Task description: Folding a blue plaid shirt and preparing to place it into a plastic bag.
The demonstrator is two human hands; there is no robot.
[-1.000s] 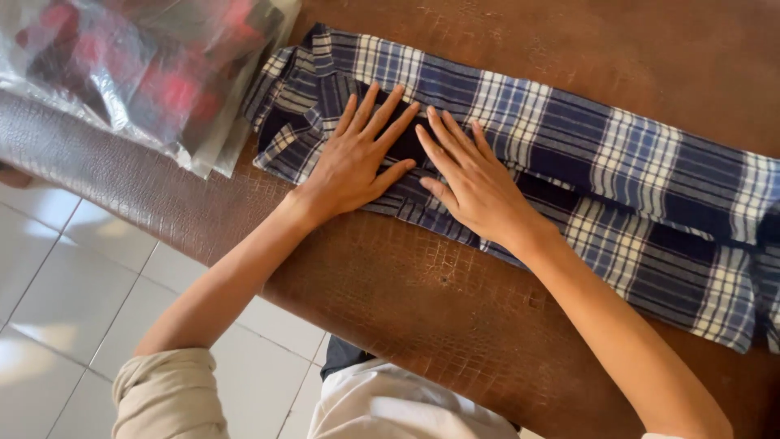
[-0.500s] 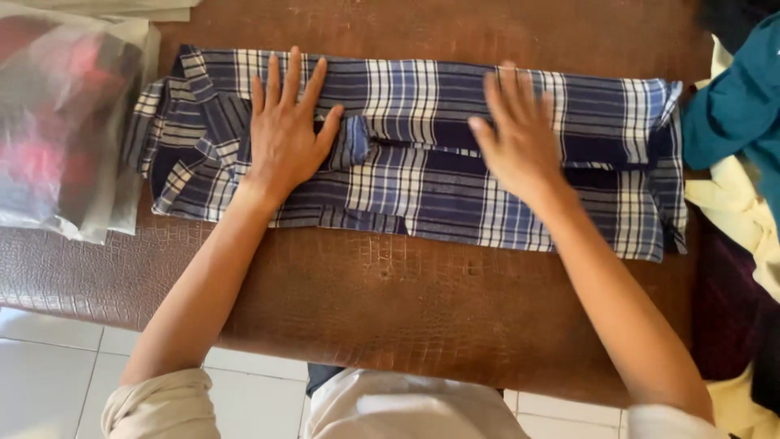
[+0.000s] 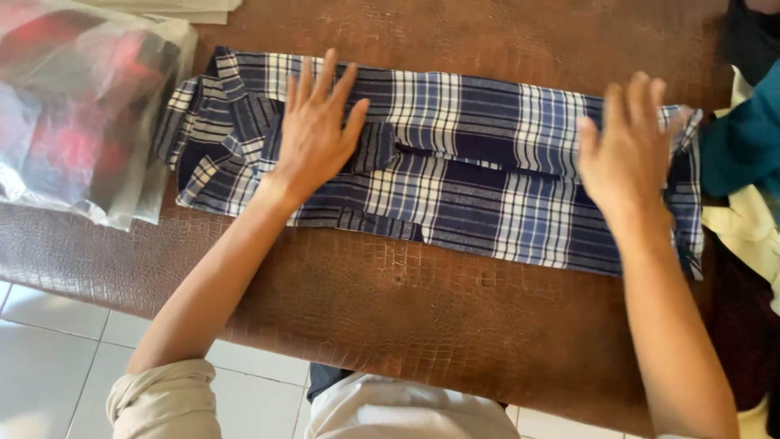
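Observation:
A blue and white plaid shirt (image 3: 455, 171) lies folded into a long strip across a brown textured table (image 3: 390, 317). My left hand (image 3: 315, 134) rests flat on it near the collar end at the left, fingers spread. Over the shirt's right end my right hand (image 3: 627, 150) is flat too, fingers apart, near the hem. Neither hand grips the cloth.
A clear plastic bag holding red and dark plaid clothing (image 3: 77, 106) sits at the table's left end. Teal (image 3: 743, 142), pale yellow (image 3: 747, 236) and dark red (image 3: 743, 325) garments are piled at the right edge. White floor tiles (image 3: 49, 358) show below the table.
My right hand has slid from beside the left hand out along the shirt to its right end. The left hand stays near the collar. The view has swung so the shirt lies level.

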